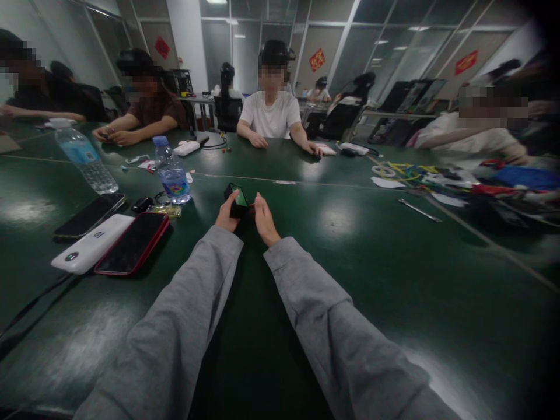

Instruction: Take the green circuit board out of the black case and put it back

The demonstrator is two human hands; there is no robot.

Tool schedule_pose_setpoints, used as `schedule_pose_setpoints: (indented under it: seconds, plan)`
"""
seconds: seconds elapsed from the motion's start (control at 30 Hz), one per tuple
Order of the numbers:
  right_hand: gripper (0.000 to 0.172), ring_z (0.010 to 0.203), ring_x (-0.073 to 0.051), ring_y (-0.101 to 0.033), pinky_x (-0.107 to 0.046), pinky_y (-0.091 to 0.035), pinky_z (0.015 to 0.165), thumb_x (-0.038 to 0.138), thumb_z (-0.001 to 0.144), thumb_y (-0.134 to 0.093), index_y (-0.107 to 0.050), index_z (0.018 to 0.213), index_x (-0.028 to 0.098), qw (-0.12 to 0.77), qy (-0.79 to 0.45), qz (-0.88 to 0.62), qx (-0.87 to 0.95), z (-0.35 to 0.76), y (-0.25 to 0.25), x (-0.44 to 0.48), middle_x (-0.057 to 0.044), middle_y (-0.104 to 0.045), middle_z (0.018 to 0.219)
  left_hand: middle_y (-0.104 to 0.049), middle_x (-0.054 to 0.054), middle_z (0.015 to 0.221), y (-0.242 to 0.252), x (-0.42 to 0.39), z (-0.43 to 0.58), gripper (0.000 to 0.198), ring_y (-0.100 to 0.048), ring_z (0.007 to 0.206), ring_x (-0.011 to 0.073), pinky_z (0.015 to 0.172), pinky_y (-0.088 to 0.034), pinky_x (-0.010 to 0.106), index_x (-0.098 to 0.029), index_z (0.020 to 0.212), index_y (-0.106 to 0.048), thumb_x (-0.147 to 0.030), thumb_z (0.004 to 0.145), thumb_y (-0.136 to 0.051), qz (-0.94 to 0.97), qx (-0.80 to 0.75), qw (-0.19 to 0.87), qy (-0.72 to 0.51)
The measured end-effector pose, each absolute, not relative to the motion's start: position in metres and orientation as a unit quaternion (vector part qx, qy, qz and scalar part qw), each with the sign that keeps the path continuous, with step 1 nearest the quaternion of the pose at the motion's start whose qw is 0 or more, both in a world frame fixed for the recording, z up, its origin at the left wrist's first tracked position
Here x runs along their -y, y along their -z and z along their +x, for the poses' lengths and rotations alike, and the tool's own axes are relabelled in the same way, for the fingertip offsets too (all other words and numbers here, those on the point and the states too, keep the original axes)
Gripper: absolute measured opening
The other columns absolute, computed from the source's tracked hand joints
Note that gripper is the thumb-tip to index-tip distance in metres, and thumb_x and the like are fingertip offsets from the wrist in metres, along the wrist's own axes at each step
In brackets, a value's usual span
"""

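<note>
Gripping a small black box-shaped object with a greenish, shiny top face (238, 209): left hand (226, 216), thumb up against it, fingers wrapped round its left side. Right hand (265, 220) upright at the object's right side, fingers straight and together; can't tell if they touch it or pinch the tiny reddish bit between. Object sits ahead of both grey fabric sleeves (168, 312), over the middle of the dark green glossy table (367, 256); table contact unclear.

Left side: black flat phone (90, 217), white rounded slab device with black strap (91, 242), red-cased dark-screen phone (133, 242), lined up side by side. Behind them, clear plastic bottle with blue cap (171, 178) and clear plastic bottle with pale cap (85, 157), tilted in view. Right side: slim silver metal tool (419, 210), near a multicoloured cable heap (431, 178). Opposite, co-worker in white T-shirt (272, 114), seated.
</note>
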State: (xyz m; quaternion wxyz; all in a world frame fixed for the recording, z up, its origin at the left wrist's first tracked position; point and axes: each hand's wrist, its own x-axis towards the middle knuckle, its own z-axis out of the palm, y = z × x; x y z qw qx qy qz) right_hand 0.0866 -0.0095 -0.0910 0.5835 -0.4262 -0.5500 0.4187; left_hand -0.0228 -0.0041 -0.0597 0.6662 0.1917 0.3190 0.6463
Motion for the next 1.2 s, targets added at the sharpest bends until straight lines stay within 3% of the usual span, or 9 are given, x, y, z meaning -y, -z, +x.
schedule_pose_setpoints:
  seconds: [0.1, 0.23, 0.43, 0.53, 0.63, 0.77, 0.9, 1.03, 1.2]
  plan:
    - [0.061, 0.131, -0.024, -0.050, -0.047, -0.035, 0.114, 0.065, 0.090, -0.043, -0.055, 0.134, 0.026, 0.593, -0.437, -0.422, 0.529, 0.088, 0.094, 0.005, -0.007, -0.061, 0.132, -0.070, 0.003, 0.072, 0.058, 0.005, -0.023, 0.016, -0.070, 0.077, 0.0172, 0.079, -0.055, 0.028, -0.013, 0.089, -0.068, -0.023, 0.078, -0.069, 0.183, -0.306, 0.672, -0.649]
    - [0.053, 0.117, -0.020, -0.060, -0.044, -0.041, 0.109, 0.059, 0.090, -0.047, -0.057, 0.130, 0.026, 0.605, -0.480, -0.403, 0.491, 0.091, 0.098, -0.001, -0.006, -0.065, 0.123, -0.069, 0.003, 0.071, 0.061, 0.002, -0.022, 0.017, -0.069, 0.079, 0.0183, 0.078, -0.054, 0.029, -0.015, 0.089, -0.068, -0.029, 0.081, -0.065, 0.186, -0.295, 0.670, -0.656]
    - [0.030, 0.122, -0.015, -0.057, -0.040, -0.037, 0.113, 0.040, 0.090, -0.057, -0.065, 0.115, 0.027, 0.622, -0.534, -0.376, 0.432, 0.093, 0.102, -0.011, -0.001, -0.068, 0.120, -0.064, 0.001, 0.066, 0.073, -0.010, -0.016, 0.013, -0.067, 0.084, 0.0173, 0.084, -0.052, 0.029, -0.016, 0.080, -0.063, -0.019, 0.082, -0.051, 0.214, -0.330, 0.628, -0.671]
    - [0.021, 0.120, -0.013, -0.058, -0.037, -0.037, 0.113, 0.031, 0.089, -0.059, -0.068, 0.106, 0.025, 0.633, -0.542, -0.368, 0.412, 0.094, 0.101, -0.013, -0.001, -0.069, 0.117, -0.068, 0.002, 0.083, 0.081, -0.013, -0.011, 0.016, -0.066, 0.095, 0.0175, 0.091, -0.048, 0.029, -0.015, 0.092, -0.065, -0.014, 0.078, -0.058, 0.268, -0.348, 0.593, -0.675]
    - [0.016, 0.107, -0.013, -0.063, -0.034, -0.042, 0.108, 0.026, 0.088, -0.060, -0.069, 0.099, 0.023, 0.630, -0.555, -0.367, 0.400, 0.096, 0.097, -0.012, -0.001, -0.072, 0.106, -0.068, 0.006, 0.103, 0.088, -0.012, -0.006, 0.037, -0.063, 0.105, 0.0196, 0.099, -0.045, 0.034, -0.017, 0.112, -0.061, -0.020, 0.076, -0.071, 0.360, -0.403, 0.503, -0.675]
    - [0.012, 0.090, -0.012, -0.067, -0.029, -0.051, 0.095, 0.026, 0.089, -0.058, -0.068, 0.095, 0.023, 0.624, -0.588, -0.377, 0.351, 0.098, 0.089, -0.010, 0.002, -0.072, 0.092, -0.066, 0.010, 0.112, 0.091, -0.007, -0.001, 0.055, -0.064, 0.106, 0.0221, 0.102, -0.045, 0.041, -0.020, 0.121, -0.054, -0.033, 0.073, -0.077, 0.468, -0.432, 0.413, -0.651]
    - [0.014, 0.077, -0.013, -0.066, -0.028, -0.055, 0.082, 0.027, 0.093, -0.053, -0.066, 0.096, 0.024, 0.610, -0.641, -0.380, 0.269, 0.104, 0.084, -0.011, 0.004, -0.071, 0.079, -0.063, 0.012, 0.120, 0.089, -0.003, 0.003, 0.065, -0.064, 0.108, 0.0242, 0.101, -0.047, 0.042, -0.020, 0.124, -0.051, -0.035, 0.069, -0.081, 0.535, -0.426, 0.367, -0.631]
    - [0.022, 0.071, -0.014, -0.066, -0.027, -0.056, 0.074, 0.032, 0.097, -0.047, -0.066, 0.097, 0.021, 0.587, -0.698, -0.347, 0.220, 0.112, 0.084, -0.014, 0.001, -0.072, 0.076, -0.062, 0.013, 0.123, 0.086, -0.001, 0.006, 0.064, -0.064, 0.109, 0.0247, 0.100, -0.048, 0.043, -0.020, 0.128, -0.048, -0.030, 0.072, -0.077, 0.561, -0.437, 0.320, -0.626]
    - [0.018, 0.063, -0.012, -0.063, -0.023, -0.053, 0.064, 0.028, 0.096, -0.051, -0.066, 0.089, 0.021, 0.576, -0.722, -0.335, 0.186, 0.120, 0.082, -0.011, 0.002, -0.070, 0.071, -0.064, 0.012, 0.120, 0.083, 0.001, 0.008, 0.065, -0.066, 0.105, 0.0239, 0.099, -0.050, 0.044, -0.022, 0.133, -0.044, -0.026, 0.075, -0.072, 0.576, -0.459, 0.285, -0.613]
